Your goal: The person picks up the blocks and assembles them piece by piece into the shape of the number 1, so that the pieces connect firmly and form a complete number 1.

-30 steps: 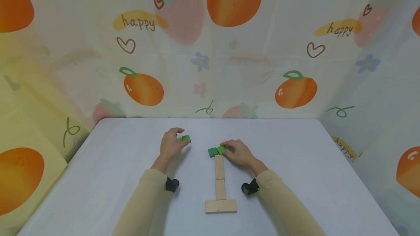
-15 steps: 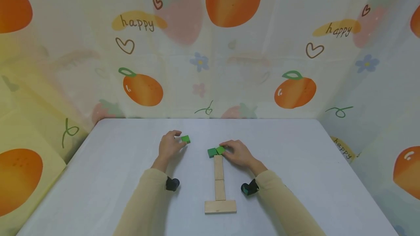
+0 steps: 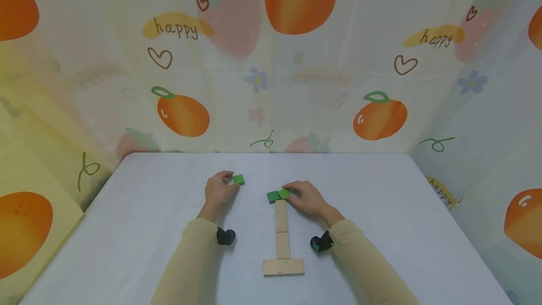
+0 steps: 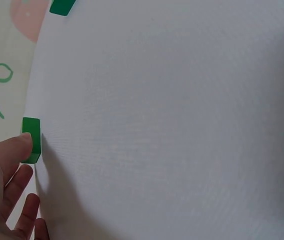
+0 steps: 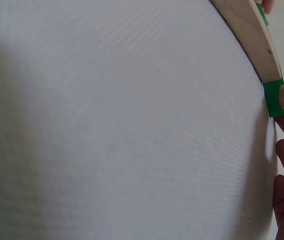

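Note:
My left hand (image 3: 218, 192) pinches a green block (image 3: 239, 180) between thumb and fingers, left of the other pieces. In the left wrist view the thumb lies on the face of that green block (image 4: 31, 142). My right hand (image 3: 307, 196) pinches a light green block (image 3: 283, 194) at the far end of a row of wooden blocks. Beside it on the left lies a darker green block (image 3: 273, 197). Two narrow wooden blocks (image 3: 281, 216) run end to end toward me. They meet a wider wooden block (image 3: 283, 267) lying crosswise at the near end.
The pieces are on a white-covered table (image 3: 360, 178). A patterned cloth (image 3: 275, 60) with oranges and strawberries hangs behind it and along both sides. Each wrist wears a small dark camera, such as the right one (image 3: 322, 242).
My left hand shifts very slightly toward me, still pinching its green block. The right hand stays at the light green block, and the wooden row keeps its layout.

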Available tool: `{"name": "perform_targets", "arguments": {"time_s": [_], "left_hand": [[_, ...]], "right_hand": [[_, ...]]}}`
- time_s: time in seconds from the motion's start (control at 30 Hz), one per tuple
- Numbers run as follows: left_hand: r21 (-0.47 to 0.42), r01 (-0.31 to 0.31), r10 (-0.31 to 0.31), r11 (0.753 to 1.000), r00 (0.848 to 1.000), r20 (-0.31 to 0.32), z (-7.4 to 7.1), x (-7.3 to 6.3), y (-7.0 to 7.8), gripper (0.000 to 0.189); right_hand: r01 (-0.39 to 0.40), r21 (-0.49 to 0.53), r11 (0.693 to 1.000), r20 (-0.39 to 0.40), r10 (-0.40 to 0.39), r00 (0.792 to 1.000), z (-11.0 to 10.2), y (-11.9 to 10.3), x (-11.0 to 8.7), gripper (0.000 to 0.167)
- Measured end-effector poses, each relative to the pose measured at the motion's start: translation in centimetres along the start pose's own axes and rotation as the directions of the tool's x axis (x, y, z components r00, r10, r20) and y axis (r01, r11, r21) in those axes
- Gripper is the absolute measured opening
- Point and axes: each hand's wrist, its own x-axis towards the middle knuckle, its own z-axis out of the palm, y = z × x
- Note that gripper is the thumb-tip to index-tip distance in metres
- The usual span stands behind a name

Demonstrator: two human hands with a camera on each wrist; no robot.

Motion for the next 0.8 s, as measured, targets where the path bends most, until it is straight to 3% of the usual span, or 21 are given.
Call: {"name": "perform_targets", "arguments": {"time_s": [0.3,0.8], "left_hand": [[0.041,-0.029,0.03,0.999,0.999,-0.012,0.27,-0.21,-0.12,0.042],[0.048,-0.017,0.018,0.999,1.0,-0.02,0.37,-0.11,0.28,0.037]], "right_hand": [[-0.004,0.008,1.0,0.006,0.004,1.0,0.02,0.04,0.03,0.029],[-0.013,-0.002,1.0,0.009,0.013,1.0,0.07,0.15,0.03,0.03]]}}
